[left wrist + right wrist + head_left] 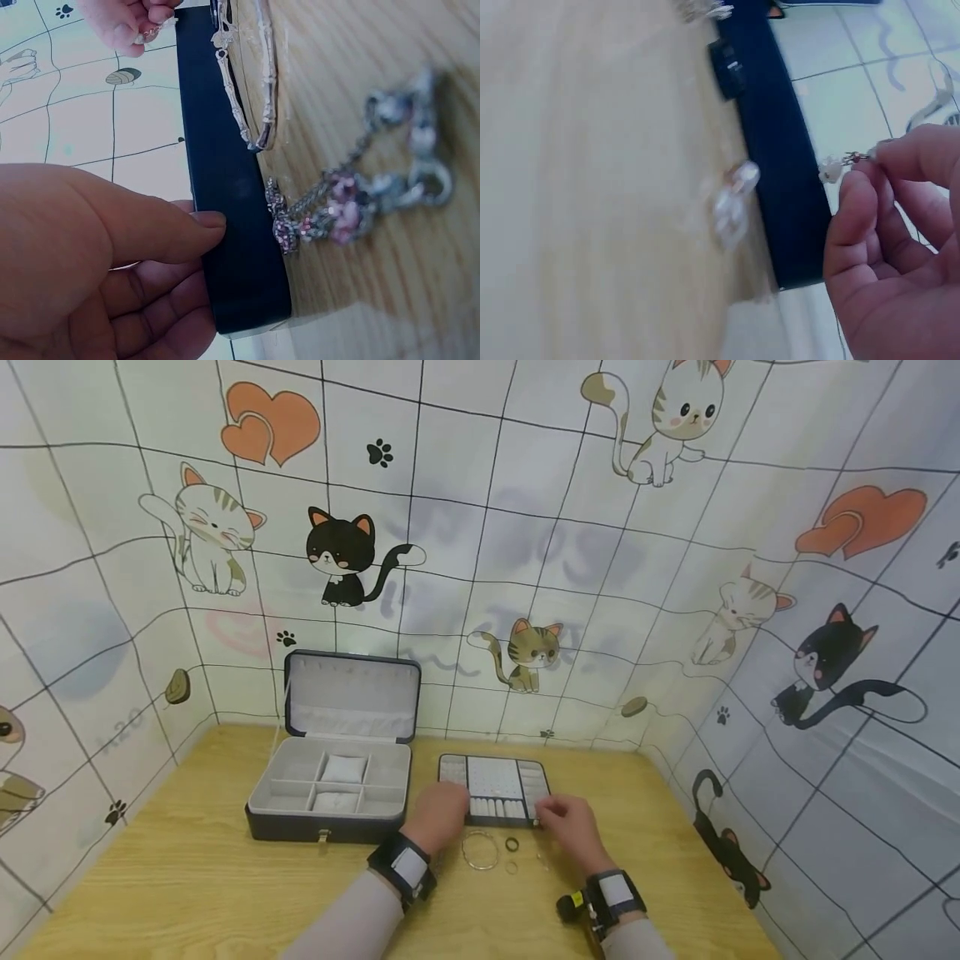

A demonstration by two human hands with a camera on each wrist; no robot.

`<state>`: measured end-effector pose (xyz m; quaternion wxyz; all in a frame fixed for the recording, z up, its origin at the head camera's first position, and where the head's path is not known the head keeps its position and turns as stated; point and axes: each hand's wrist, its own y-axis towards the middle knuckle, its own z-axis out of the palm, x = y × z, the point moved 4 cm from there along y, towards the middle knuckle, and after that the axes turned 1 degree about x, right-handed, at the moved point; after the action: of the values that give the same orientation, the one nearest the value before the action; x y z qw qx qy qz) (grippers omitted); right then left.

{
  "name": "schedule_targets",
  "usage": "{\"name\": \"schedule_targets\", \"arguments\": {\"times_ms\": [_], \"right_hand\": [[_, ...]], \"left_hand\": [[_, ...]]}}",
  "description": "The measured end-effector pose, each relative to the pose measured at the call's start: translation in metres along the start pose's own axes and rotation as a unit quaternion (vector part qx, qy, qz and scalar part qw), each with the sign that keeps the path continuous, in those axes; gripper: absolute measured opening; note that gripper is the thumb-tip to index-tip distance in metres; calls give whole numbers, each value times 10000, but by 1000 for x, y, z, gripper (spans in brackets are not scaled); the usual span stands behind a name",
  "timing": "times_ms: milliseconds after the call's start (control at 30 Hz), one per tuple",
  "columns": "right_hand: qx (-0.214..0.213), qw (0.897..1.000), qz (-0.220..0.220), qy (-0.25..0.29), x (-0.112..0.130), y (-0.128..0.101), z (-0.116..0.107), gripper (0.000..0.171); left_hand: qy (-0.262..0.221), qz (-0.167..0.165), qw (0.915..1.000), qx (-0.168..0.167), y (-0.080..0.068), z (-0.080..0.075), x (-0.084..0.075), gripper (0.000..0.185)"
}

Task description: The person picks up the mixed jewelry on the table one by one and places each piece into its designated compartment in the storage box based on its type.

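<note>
Currently I see the right hand pinching a small piece of jewellery with white and coppery parts between thumb and fingers, at the right front corner of a shallow compartmented tray. The left hand grips that tray's left front corner, its thumb on the dark front wall and its fingers bent behind. Just in front of the tray, on the wooden worktop, I make out a silvery bracelet, a dark ring, a paler ring and, towards the right, a whitish piece, blurred in my right wrist view. A chain with pink stones lies near the left hand. To the left of the tray I have an open jewellery box, its lid raised, white cushions in the two middle compartments. Behind everything hangs a pale cloth printed with cats and hearts.
</note>
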<state>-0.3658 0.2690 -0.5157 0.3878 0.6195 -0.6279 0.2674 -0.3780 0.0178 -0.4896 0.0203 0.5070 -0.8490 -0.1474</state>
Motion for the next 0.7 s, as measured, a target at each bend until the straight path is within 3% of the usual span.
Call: {"name": "schedule_targets", "arguments": {"times_ms": [233, 700], "right_hand": [[69, 9970, 338, 688, -4, 8, 2, 14], [-251, 9974, 534, 415, 0, 14, -2, 15]], "left_hand": [[94, 44, 9999, 24, 2, 3, 0, 20], [39, -40, 9998, 189, 3, 0, -1, 21]]}}
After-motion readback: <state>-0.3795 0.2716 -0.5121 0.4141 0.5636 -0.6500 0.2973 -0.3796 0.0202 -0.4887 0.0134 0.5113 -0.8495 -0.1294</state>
